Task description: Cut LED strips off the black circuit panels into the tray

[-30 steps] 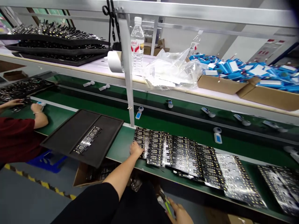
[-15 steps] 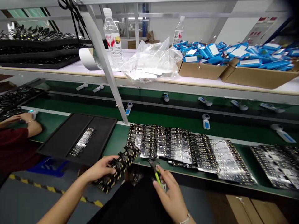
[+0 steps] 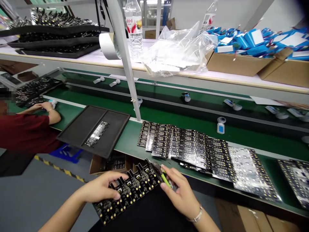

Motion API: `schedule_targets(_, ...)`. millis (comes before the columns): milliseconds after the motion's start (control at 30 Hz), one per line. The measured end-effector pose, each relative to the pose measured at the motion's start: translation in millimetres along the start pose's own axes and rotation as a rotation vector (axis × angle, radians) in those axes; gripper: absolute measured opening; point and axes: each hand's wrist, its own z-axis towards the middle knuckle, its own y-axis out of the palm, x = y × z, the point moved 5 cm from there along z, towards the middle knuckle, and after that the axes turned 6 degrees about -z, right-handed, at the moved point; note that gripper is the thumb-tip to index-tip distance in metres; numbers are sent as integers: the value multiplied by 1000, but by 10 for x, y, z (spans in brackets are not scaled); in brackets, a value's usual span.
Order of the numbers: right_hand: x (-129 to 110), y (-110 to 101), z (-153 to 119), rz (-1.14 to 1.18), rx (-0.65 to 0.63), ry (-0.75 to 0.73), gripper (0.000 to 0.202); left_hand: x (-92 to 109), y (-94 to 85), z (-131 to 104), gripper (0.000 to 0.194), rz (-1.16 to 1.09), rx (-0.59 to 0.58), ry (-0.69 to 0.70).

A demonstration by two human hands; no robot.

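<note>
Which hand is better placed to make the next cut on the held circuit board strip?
Right. The right hand holds the green-handled cutters at the end of the circuit board strip, while the left hand is occupied gripping that strip.

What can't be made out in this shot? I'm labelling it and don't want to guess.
- Tool in the right hand, head view: only a green handle and dark tip show; the fingers cover the rest.
- Circuit board strip under the left hand: its components are too small to identify.
- Cardboard box below the bench: contents dark, partly hidden by the bench edge.
- Water bottle: cut off by the top edge.
</note>
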Motion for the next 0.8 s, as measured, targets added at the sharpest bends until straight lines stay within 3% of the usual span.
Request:
schedule_targets(367,0,12,2,-44,-88,-27,49,-91,1,22,58,-1,-2,-6)
schedule_targets(467,-43,41,-34,-248,-15,-51,47,-56,20,24,59,4,1,-13)
schedule_targets(533,-58,35,-66,-480,81,-15,47,-15,47,25,59,-13,-4,-18)
schedule_targets(600,-49,31,-95,-559,109,24,49,12,84,28,59,-57,-35,-29)
schedule_targets(733,49,104,-142,-278,-118,37,51,-14,115,37,58,-100,-54,-44)
schedule_targets(800,99,91,-177,-360,-98,64,48,-40,114,38,60,-90,-40,-39)
